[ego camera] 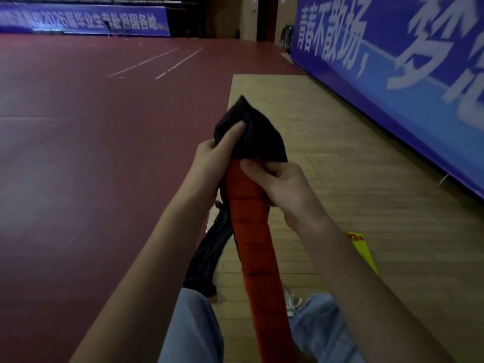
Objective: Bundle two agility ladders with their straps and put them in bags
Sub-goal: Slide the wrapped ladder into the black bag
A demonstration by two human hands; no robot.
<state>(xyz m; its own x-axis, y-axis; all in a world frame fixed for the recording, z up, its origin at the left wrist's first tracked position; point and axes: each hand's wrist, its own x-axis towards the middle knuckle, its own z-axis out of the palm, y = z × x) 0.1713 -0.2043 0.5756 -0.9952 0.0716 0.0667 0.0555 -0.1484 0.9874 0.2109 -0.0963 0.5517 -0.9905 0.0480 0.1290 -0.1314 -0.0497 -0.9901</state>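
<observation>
Currently: black bag [259,137] sits over the far end of the orange ladder bundle [251,231].
Your left hand [212,153] grips the bag's left side; your right hand [277,182] pinches its near edge. Dark fabric [207,258] hanging below may be a strap.

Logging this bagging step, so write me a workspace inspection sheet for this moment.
Surface: maroon court floor beside a wooden strip.
Job's things: orange ladder bundle, top end inside the black bag; black fabric hangs alongside.
Clutter: yellow item on the wood, partly hidden.
Hands: left hand grips the bag; right hand pinches its mouth edge.
Cables: nothing seen.
Surroundings: blue banners along the walls.
</observation>
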